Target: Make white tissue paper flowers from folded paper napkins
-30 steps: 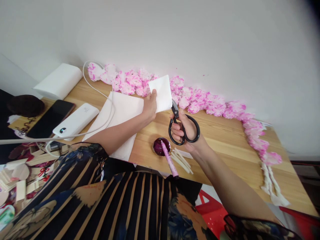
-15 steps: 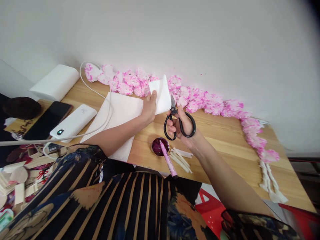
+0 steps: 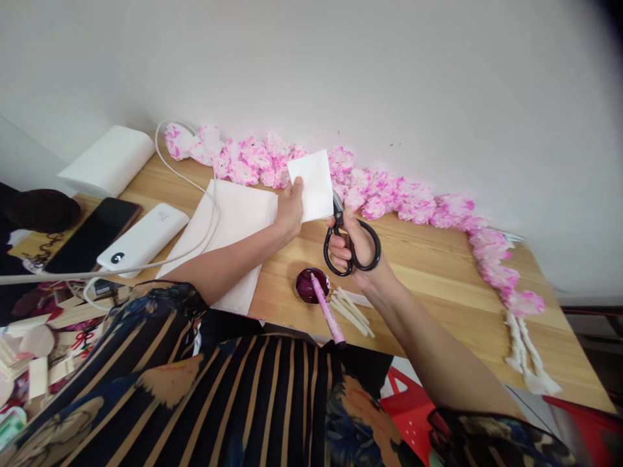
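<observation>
My left hand (image 3: 291, 206) pinches a folded square of white tissue paper (image 3: 314, 185) above the table, thumb on its face. My right hand (image 3: 357, 243) is wrapped round a pair of black-handled scissors (image 3: 339, 217), with fingers in the loops. The blades reach the right edge of the paper and are partly hidden behind it. Below my hands stands a small dark purple pot (image 3: 305, 287) with a pink marker pen (image 3: 327, 310) lying across it. Beside the pot lie several thin white rolled sticks (image 3: 353, 311).
A string of pink-and-white paper flowers (image 3: 379, 193) runs along the wall. White sheets (image 3: 238, 214) lie under my left forearm. At left are a white power bank (image 3: 143, 237) with a cable, a dark phone (image 3: 95, 235) and a white box (image 3: 109, 155).
The folded paper has turned flatter towards me. The scissors' handles have come closer together, and their blades now sit at the paper's right edge.
</observation>
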The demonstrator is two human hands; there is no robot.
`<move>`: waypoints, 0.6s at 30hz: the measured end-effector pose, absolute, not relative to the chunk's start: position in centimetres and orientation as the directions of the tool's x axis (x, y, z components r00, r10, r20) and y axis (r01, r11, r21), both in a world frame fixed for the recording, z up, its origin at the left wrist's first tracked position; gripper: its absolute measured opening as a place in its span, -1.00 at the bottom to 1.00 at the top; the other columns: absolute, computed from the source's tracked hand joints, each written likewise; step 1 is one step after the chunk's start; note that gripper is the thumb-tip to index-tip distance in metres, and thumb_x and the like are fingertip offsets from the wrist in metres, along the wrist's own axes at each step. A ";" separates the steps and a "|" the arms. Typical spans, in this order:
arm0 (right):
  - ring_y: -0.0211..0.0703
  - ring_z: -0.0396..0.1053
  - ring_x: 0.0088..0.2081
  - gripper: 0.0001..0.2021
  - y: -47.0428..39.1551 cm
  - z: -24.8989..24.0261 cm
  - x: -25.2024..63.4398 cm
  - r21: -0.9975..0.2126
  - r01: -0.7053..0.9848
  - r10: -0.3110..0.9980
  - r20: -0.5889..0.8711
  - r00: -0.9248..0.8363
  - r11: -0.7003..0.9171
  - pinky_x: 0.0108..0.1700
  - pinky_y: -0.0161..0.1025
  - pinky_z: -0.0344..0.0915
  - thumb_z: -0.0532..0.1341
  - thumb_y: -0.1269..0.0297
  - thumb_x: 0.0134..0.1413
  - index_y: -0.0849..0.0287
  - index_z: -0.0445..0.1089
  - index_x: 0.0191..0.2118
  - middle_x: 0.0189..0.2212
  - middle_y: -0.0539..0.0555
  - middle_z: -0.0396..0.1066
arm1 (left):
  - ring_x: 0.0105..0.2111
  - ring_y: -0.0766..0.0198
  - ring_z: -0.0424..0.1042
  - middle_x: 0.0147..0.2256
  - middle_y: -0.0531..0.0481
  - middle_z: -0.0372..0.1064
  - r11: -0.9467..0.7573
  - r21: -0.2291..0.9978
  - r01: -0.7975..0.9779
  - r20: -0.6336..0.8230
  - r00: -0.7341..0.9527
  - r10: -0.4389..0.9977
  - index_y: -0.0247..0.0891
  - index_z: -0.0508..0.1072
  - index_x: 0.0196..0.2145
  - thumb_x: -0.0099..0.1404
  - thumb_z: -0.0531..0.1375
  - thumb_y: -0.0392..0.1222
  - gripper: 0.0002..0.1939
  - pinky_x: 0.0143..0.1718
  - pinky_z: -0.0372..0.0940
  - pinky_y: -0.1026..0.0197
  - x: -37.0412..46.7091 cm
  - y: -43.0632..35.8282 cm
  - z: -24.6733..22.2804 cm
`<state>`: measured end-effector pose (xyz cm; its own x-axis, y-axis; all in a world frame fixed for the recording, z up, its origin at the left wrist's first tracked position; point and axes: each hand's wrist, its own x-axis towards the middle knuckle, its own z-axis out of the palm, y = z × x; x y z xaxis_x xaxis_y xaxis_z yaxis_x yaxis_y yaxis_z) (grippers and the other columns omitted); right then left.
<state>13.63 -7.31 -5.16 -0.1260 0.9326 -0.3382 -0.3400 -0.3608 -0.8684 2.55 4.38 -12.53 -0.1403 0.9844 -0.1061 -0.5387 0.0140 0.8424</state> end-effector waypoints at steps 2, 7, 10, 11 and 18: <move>-0.47 -0.05 -0.70 -0.36 -7.3 -5.1 13.9 -0.870 -0.319 0.927 -0.344 -0.150 -0.375 -0.69 -0.44 -0.07 0.35 -0.41 -0.12 0.12 0.36 -0.26 -0.65 -0.21 0.08 | 0.00 0.09 0.55 -0.07 -0.19 0.55 0.012 0.846 -0.532 -0.097 -0.133 0.986 -0.28 0.44 -0.10 0.47 0.16 0.03 -0.70 0.15 0.41 -0.02 2.5 4.4 -12.5; -0.39 0.07 -0.66 -0.35 -7.2 -5.1 14.7 -0.889 -0.263 0.923 -0.329 -0.199 -0.374 -0.62 -0.37 0.09 0.32 -0.46 -0.14 0.08 0.33 -0.27 -0.62 -0.15 0.23 | -0.05 0.08 0.57 -0.10 -0.19 0.55 0.020 0.856 -0.517 -0.088 -0.107 0.990 -0.27 0.44 -0.12 0.46 0.15 0.10 -0.65 0.11 0.43 -0.05 2.5 4.3 -12.5; -0.37 0.09 -0.66 -0.35 -7.0 -5.4 14.9 -0.902 -0.217 0.921 -0.332 -0.205 -0.374 -0.62 -0.35 0.08 0.28 -0.49 -0.12 0.09 0.30 -0.36 -0.65 -0.12 0.22 | -0.03 0.05 0.56 -0.11 -0.18 0.55 0.024 0.866 -0.500 -0.085 -0.100 0.991 -0.26 0.45 -0.12 0.41 0.20 0.19 -0.58 0.10 0.44 -0.05 2.6 4.2 -12.5; -0.36 0.10 -0.66 -0.34 -6.9 -5.5 15.0 -0.905 -0.193 0.917 -0.341 -0.207 -0.380 -0.61 -0.34 0.08 0.25 -0.51 -0.10 0.10 0.28 -0.41 -0.67 -0.11 0.19 | -0.03 0.04 0.56 -0.11 -0.18 0.55 0.022 0.870 -0.493 -0.081 -0.099 0.992 -0.26 0.45 -0.12 0.39 0.21 0.21 -0.57 0.10 0.44 -0.05 2.6 4.2 -12.5; -0.34 0.09 -0.67 -0.32 -6.7 -5.1 14.8 -0.920 -0.142 0.923 -0.340 -0.177 -0.366 -0.62 -0.31 0.07 0.18 -0.55 -0.08 0.08 0.20 -0.49 -0.72 -0.09 0.15 | -0.09 0.05 0.59 -0.16 -0.17 0.56 -0.001 0.894 -0.449 -0.048 -0.097 0.994 -0.26 0.49 -0.12 0.40 0.20 0.20 -0.57 0.07 0.45 -0.07 2.7 3.7 -12.4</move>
